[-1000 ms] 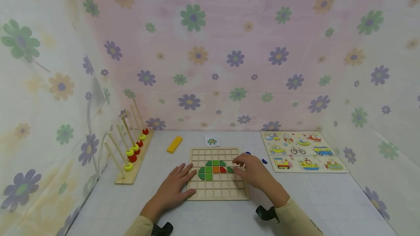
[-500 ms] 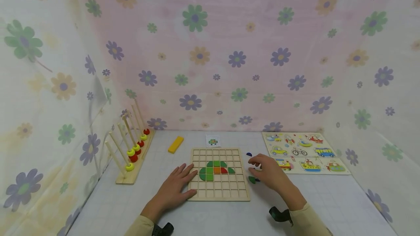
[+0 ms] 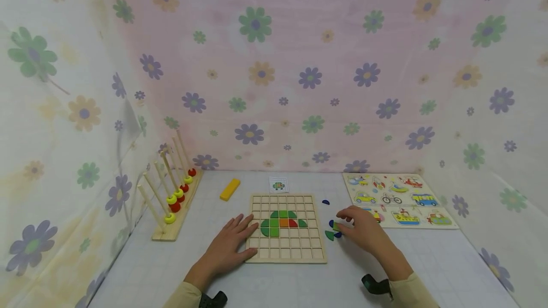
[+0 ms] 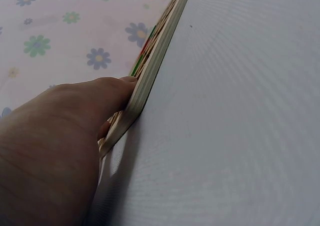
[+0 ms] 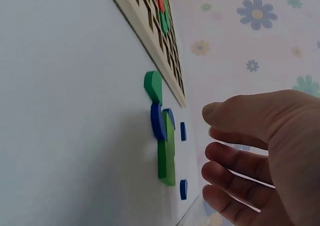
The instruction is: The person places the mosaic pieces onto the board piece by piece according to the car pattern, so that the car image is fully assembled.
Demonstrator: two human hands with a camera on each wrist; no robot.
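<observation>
A square wooden grid board (image 3: 286, 261) lies in the middle of the table in the head view. Green pieces (image 3: 269, 227), an orange square (image 3: 284, 223) and a red piece (image 3: 293, 223) sit in its cells. My left hand (image 3: 227, 244) rests on the board's left edge with fingers extended; the left wrist view has the thumb along that edge. To the right of the board, my right hand (image 3: 364, 233) hovers with bent fingers apart and nothing between them. Below it are a green rounded piece (image 5: 154, 86), a light green block (image 5: 167, 161) and blue pieces (image 5: 158, 121).
A small pattern card (image 3: 278, 185) lies behind the board, a yellow block (image 3: 229, 189) to its left. On the far left stands a wooden peg rack (image 3: 164, 235) with red and yellow beads. At right lies a vehicle picture puzzle (image 3: 402, 208); a blue half-round (image 3: 326, 202) is nearer.
My right hand has moved right, off the board to the loose pieces beside it, uncovering a green piece in the grid. The left hand has stayed on the board's edge.
</observation>
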